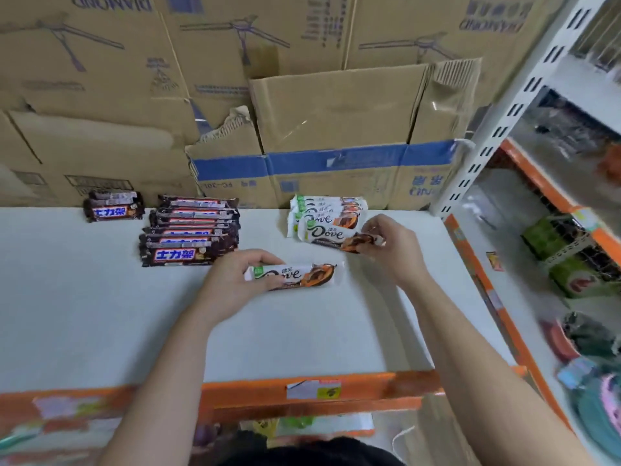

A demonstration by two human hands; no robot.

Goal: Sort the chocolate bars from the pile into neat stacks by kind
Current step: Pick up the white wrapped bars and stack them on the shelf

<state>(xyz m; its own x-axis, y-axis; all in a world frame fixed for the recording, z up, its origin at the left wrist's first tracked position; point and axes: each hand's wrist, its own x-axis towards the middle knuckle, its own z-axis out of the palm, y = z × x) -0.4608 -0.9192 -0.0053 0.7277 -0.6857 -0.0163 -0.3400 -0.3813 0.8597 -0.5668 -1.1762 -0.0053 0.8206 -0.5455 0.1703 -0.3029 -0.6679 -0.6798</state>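
left hand (232, 284): holds Dove bar (304, 275) | right hand (395, 245): pinches second Dove bar (327, 234), touching Dove stack (322, 207)

Bright even light, soft shadows, blurred stretched edges, centre sharp

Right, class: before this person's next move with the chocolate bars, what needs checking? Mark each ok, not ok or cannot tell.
1. The left hand grips the loose Dove bar at its left end: ok.
2. The right hand pinches the right end of the top Dove bar: ok.
3. The top Dove bar lines up with the Dove stack: not ok, it lies askew.
4. Kinds apart, large brown stack left, Dove stack right: ok.
5. The large brown stack is neat: not ok, its bars are fanned.
6. More bars waiting out of view: cannot tell.
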